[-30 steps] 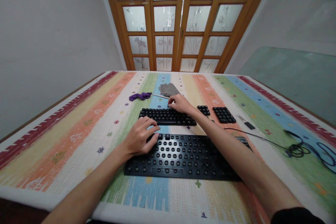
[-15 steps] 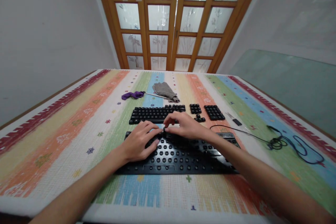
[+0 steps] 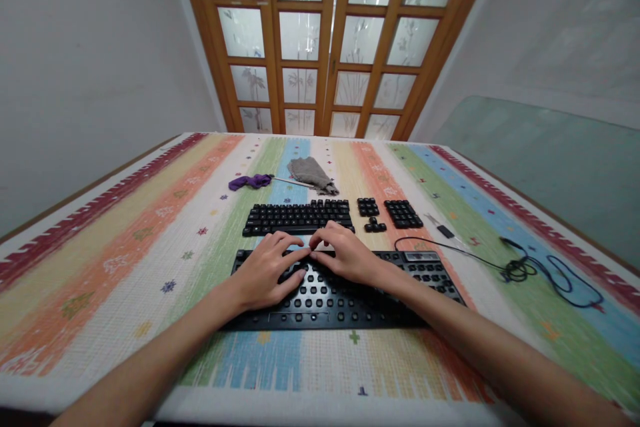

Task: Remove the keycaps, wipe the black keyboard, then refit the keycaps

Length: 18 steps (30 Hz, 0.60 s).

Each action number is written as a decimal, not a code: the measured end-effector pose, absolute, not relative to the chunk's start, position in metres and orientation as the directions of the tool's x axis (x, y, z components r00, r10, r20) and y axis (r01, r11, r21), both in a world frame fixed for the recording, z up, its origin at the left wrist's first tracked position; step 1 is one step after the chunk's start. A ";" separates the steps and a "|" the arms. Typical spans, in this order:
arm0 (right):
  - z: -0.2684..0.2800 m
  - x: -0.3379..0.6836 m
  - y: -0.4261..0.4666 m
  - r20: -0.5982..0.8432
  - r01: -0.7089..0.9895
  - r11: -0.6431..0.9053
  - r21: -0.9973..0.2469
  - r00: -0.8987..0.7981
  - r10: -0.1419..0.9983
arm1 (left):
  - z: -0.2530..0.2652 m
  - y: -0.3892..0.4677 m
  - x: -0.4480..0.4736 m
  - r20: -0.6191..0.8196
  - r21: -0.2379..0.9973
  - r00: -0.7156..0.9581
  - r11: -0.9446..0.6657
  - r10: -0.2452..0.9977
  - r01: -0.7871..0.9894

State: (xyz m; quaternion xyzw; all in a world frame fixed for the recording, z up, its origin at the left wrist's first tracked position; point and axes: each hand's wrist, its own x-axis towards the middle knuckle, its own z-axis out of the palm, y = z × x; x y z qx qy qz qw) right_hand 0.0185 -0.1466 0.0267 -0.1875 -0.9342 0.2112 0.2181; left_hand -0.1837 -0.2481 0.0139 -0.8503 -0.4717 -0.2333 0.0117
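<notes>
A black keyboard base (image 3: 345, 323), its caps off and its key posts bare, lies across the table in front of me. My left hand (image 3: 273, 271) rests on its left half, fingers apart, with the index fingertip at the top row beside my right fingers. My right hand (image 3: 345, 253) bends over the top edge, thumb and fingertips drawn in at one spot there. The small black keycap seen at those fingertips earlier is now hidden by them. Behind the base, loose black keycaps (image 3: 285, 215) are laid out in keyboard order.
More keycaps form a small block (image 3: 367, 207), an arrow group (image 3: 375, 226) and a number pad block (image 3: 403, 214). Beyond lie a purple cloth (image 3: 250, 181) on a thin rod and a grey cloth (image 3: 313, 173). A coiled black cable (image 3: 520, 270) and a small black-handled tool (image 3: 445, 231) sit right.
My right hand has lowered and flattened toward the top row, and the keycap at its fingertips is no longer visible. My left hand stays nearly in place. The view has shifted slightly.
</notes>
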 end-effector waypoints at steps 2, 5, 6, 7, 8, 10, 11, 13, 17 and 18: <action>0.024 0.019 -0.148 0.359 0.244 0.863 -0.443 -0.833 0.420 | 0.014 -0.248 -0.184 0.403 0.195 0.447 -0.552 0.799 0.810; 0.021 0.018 -0.151 0.396 0.237 0.888 -0.393 -0.829 0.396 | 0.014 -0.247 -0.183 0.402 0.195 0.441 -0.546 0.802 0.815; 0.020 0.017 -0.152 0.403 0.237 0.893 -0.384 -0.827 0.392 | 0.014 -0.247 -0.182 0.402 0.197 0.437 -0.542 0.805 0.817; 0.020 0.016 -0.153 0.407 0.237 0.894 -0.379 -0.825 0.391 | 0.014 -0.247 -0.182 0.401 0.201 0.431 -0.537 0.808 0.819; 0.019 0.015 -0.153 0.409 0.239 0.894 -0.380 -0.823 0.394 | 0.014 -0.248 -0.181 0.398 0.206 0.426 -0.532 0.813 0.822; 0.020 0.013 -0.153 0.408 0.248 0.888 -0.388 -0.818 0.406 | 0.014 -0.248 -0.180 0.390 0.214 0.415 -0.519 0.822 0.828; 0.020 0.012 -0.153 0.403 0.254 0.883 -0.396 -0.816 0.415 | 0.014 -0.248 -0.179 0.385 0.215 0.411 -0.514 0.826 0.831; 0.021 0.011 -0.152 0.382 0.263 0.873 -0.411 -0.820 0.427 | 0.013 -0.247 -0.179 0.373 0.215 0.408 -0.506 0.833 0.835; 0.022 0.009 -0.149 0.330 0.284 0.851 -0.442 -0.830 0.449 | 0.013 -0.247 -0.178 0.355 0.209 0.400 -0.489 0.845 0.847; 0.023 0.009 -0.149 0.321 0.291 0.843 -0.452 -0.829 0.458 | 0.013 -0.247 -0.177 0.353 0.207 0.397 -0.485 0.847 0.850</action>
